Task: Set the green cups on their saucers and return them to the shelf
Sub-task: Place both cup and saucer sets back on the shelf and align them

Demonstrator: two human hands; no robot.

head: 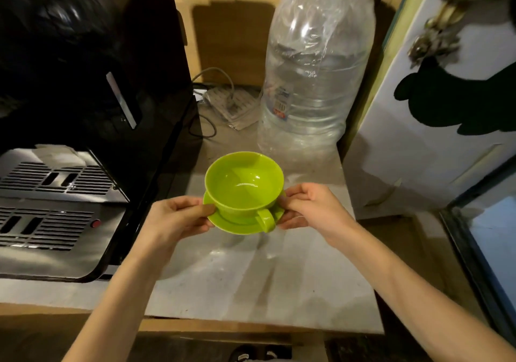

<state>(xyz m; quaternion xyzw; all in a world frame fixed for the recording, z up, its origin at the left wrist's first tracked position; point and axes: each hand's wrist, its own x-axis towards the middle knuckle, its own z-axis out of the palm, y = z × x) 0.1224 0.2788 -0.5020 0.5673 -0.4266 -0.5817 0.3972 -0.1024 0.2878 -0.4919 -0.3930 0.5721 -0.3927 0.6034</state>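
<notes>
Green cup [244,184] sits upright and empty on its matching green saucer [237,223], handle turned toward the near right, the pair carried above the pale counter [251,278]. Left hand [176,217] pinches the saucer's left rim with thumb on top and fingers beneath, and the right hand [310,206] grips the right rim the same way. Farther back stands a large clear plastic water bottle [315,76], with a black appliance [92,104] on the left.

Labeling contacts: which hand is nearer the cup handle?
The right hand. The handle juts from the cup toward that side; the left hand holds the saucer opposite.
</notes>
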